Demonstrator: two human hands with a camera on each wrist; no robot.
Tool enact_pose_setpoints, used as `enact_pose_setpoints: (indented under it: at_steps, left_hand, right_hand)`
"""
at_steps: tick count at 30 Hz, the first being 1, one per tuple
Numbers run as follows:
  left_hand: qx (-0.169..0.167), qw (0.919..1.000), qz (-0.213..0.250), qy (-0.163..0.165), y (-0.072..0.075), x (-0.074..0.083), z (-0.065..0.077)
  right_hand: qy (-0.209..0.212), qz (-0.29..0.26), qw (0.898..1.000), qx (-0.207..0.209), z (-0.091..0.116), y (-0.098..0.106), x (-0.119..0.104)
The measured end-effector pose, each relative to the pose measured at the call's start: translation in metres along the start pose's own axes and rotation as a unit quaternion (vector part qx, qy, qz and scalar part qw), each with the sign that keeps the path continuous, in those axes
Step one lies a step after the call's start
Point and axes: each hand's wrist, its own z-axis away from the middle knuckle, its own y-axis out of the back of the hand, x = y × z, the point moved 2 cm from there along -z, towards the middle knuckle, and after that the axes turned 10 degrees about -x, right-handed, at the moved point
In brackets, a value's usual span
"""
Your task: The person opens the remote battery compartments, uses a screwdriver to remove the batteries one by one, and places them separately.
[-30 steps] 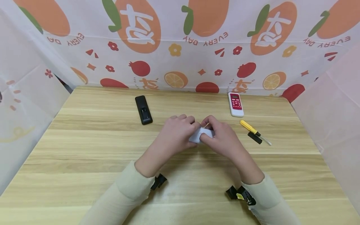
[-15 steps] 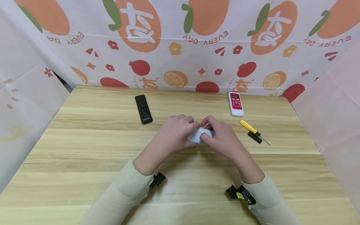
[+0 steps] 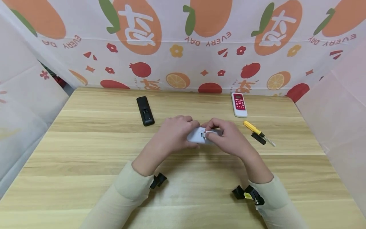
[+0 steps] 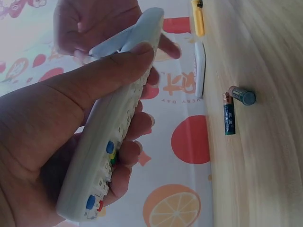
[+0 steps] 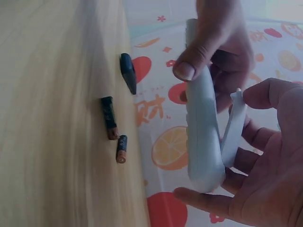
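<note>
Left grip (image 3: pixel 178 133) holding, thumb (image 4: pixel 111 68) and fingers (image 4: pixel 137 127) curling; right grip (image 3: pixel 227 137) pinching close beside it; left forearm (image 3: pixel 121 190) and right forearm (image 3: pixel 277 202) slanting inward.

Near the desk's (image 3: pixel 85 152) far edge, one remote (image 3: pixel 145 111) lies left, another remote (image 3: pixel 239 105) right. A screwdriver (image 3: pixel 258 132) lies before the latter.

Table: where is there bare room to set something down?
Bare table: left of the black remote and left sleeve; between the right sleeve and right edge. Crowded: right of the right hand, with red-faced remote, screwdriver and black piece. The right wrist view shows two batteries.
</note>
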Motion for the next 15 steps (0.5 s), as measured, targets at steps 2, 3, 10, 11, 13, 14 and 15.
enact_pose_setpoints:
  at_steps: [2, 3, 10, 11, 13, 14, 15]
  left_hand:
    - [-0.007, 1.0000, 0.001, 0.005, 0.000, -0.001, -0.001]
    - [-0.012, 0.9999, -0.001, 0.007, -0.001, -0.001, -0.001]
    - [-0.083, 0.9965, -0.001, 0.009, -0.010, 0.003, -0.005]
    - [-0.095, 0.9955, 0.000, 0.004, -0.012, 0.004, -0.005]
    - [-0.116, 0.9932, 0.002, -0.007, -0.017, 0.006, -0.006]
    - [-0.124, 0.9922, 0.003, -0.012, -0.019, 0.006, -0.006]
    - [-0.132, 0.9911, 0.004, -0.015, -0.021, 0.006, -0.006]
  right_hand:
    - [0.007, -0.027, 1.000, 0.012, 0.000, 0.005, 0.002]
    - [0.010, -0.036, 0.999, 0.023, 0.001, 0.008, 0.004]
    - [-0.016, 0.043, 0.990, 0.135, 0.000, 0.037, 0.029]
    - [-0.032, 0.065, 0.987, 0.144, 0.001, 0.040, 0.034]
    - [-0.063, 0.105, 0.981, 0.149, 0.001, 0.046, 0.042]
    - [-0.080, 0.123, 0.978, 0.147, 0.002, 0.049, 0.046]
    - [-0.097, 0.141, 0.975, 0.143, 0.002, 0.051, 0.050]
